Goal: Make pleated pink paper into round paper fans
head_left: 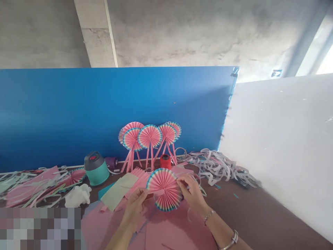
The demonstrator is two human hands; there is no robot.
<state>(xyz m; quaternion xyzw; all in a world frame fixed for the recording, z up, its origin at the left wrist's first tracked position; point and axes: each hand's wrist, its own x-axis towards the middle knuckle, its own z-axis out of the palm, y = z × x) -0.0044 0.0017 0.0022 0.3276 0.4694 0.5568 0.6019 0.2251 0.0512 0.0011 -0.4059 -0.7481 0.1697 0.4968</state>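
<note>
A round pleated pink paper fan (pixel 164 189) with a teal and white rim is held up over the table. My left hand (pixel 135 206) pinches its left side with closed fingers. My right hand (pixel 192 192) grips its right edge, fingers curled onto the pleats. Under both hands lie flat pink paper sheets (pixel 169 232). A folded pink pleated strip (pixel 139 173) rests just behind the fan.
Several finished fans on pink sticks (pixel 149 139) lean on the blue board (pixel 78 111). A red spool (pixel 165 161), a teal jug (pixel 96 169), a white crumpled wad (pixel 77 195), a green sheet (pixel 118 191) and paper strips (pixel 218 166) lie about. A white board (pixel 286 146) stands at the right.
</note>
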